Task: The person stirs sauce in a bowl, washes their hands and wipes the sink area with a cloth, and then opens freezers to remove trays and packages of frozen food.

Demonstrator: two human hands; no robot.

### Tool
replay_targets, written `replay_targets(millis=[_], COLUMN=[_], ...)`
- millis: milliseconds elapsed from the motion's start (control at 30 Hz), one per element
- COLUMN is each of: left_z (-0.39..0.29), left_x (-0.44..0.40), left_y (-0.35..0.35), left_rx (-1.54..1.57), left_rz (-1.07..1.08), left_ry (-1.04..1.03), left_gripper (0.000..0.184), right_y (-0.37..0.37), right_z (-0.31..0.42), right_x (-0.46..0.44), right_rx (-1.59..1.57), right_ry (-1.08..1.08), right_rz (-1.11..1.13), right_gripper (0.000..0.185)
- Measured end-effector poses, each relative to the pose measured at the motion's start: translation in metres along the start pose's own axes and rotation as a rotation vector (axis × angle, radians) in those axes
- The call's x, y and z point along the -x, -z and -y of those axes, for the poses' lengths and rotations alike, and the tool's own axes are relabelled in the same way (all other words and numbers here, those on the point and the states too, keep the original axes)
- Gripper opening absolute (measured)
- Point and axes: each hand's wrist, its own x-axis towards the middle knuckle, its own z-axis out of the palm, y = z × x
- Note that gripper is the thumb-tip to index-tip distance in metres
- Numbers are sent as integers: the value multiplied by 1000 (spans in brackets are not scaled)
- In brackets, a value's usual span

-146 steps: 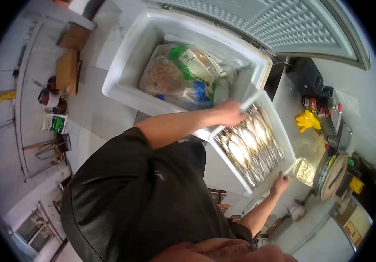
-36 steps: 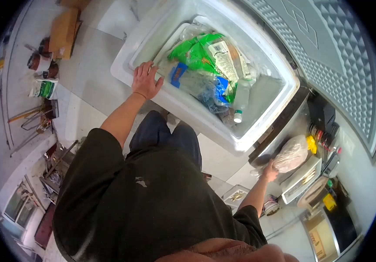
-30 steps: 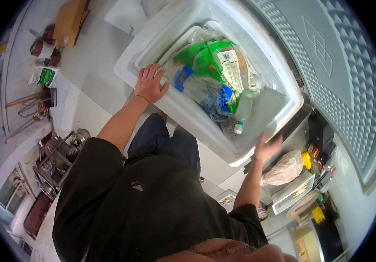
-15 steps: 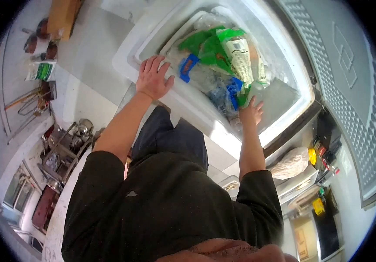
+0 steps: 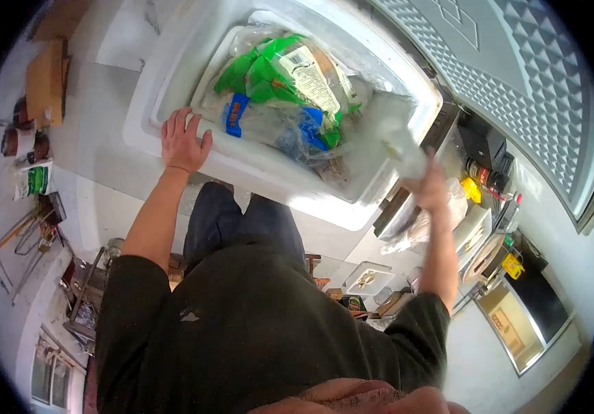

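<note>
A white chest freezer (image 5: pixel 146 131) stands in front of me with its lid up. My left hand (image 5: pixel 185 143) rests on the near left rim, fingers spread. At the right end, my right hand (image 5: pixel 431 188) is blurred by motion around a translucent, frosty-looking object (image 5: pixel 402 148), perhaps plastic; its exact kind is unclear. Inside the freezer are a green-and-clear bag with a printed white label (image 5: pixel 311 79), a clear bag with a blue band (image 5: pixel 236 115) and other clear plastic wrapping.
The raised grey lid (image 5: pixel 476 62) slopes at the upper right. Beyond the freezer's right side are a pale bag (image 5: pixel 449 207), a dark bottle (image 5: pixel 490 178) and a white tray (image 5: pixel 369 279) lower down. Cardboard (image 5: pixel 47 83) stands at the upper left.
My right hand has risen from inside the freezer and moved right with the translucent object. The view has shifted, while my left hand stays on the rim.
</note>
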Motion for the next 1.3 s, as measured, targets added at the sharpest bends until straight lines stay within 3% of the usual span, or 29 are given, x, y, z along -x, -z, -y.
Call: replay_targets(millis=[33, 67, 133, 233, 367, 500, 567, 633, 700, 767, 833, 900, 1000, 1100, 1133, 1233, 1267, 1300], left_z=[1, 2, 0, 2, 1, 1, 1, 0, -1, 0, 1, 1, 3, 4, 4, 5, 4, 4], left_x=[2, 5, 3, 3, 5, 2, 2, 4, 3, 0, 1, 2, 0, 3, 3, 3, 3, 2], left_y=[2, 4, 4, 1, 4, 4, 4, 4, 6, 9, 9, 8, 13, 8, 10, 10, 10, 10], left_rx=[-7, -22, -52, -44, -53, -40, -38, -46, -42, -37, -28, -11, -2, -7, 2, 23, 30, 23], left_rz=[5, 13, 15, 20, 16, 24, 19, 5, 32, 41, 41, 34, 43, 51, 50, 35, 33, 27], left_ry=[10, 8, 8, 20, 21, 32, 33, 34, 45, 49, 50, 54, 63, 70, 71, 69, 67, 65], left_gripper=[40, 39, 38, 41, 40, 40, 39, 39, 39, 38, 38, 38, 38, 38, 38, 36, 35, 35], right_y=[17, 25, 69, 80, 60, 67, 65, 66, 10, -35, -91, -172, -216, -190, -198, -177, -171, -163], right_z=[-17, -53, -63, -122, -197, -207, -182, -99, -66, 11, 67, 87, 129, 157, 140, 121, 117, 112], right_x=[10, 15, 17, -7, -50, -50, -45, -54, -87, -120, -164, -215, -244, -245, -261, -278, -280, -283], right_rx=[88, 231, 408, 684, 814, 816, 935, 447, 36, -233, -80, -1, -125, -158, -199, -171, -153, -247], right_ry=[-95, 41, -57, -23, -82, -75, -1, 55, 278, 162, 184, 315, 130, -90, 41, 194, 285, 313], right_rz=[-13, -97, -38, 14, 87, -5, -123, -143, -240, -76, 18, -211, -273, -75, -66, -53, -154, -117], right_gripper=[92, 89, 80, 73, 56, 53, 56, 69, 66, 80, 93, 102, 104, 106, 89, 61, 39, 36])
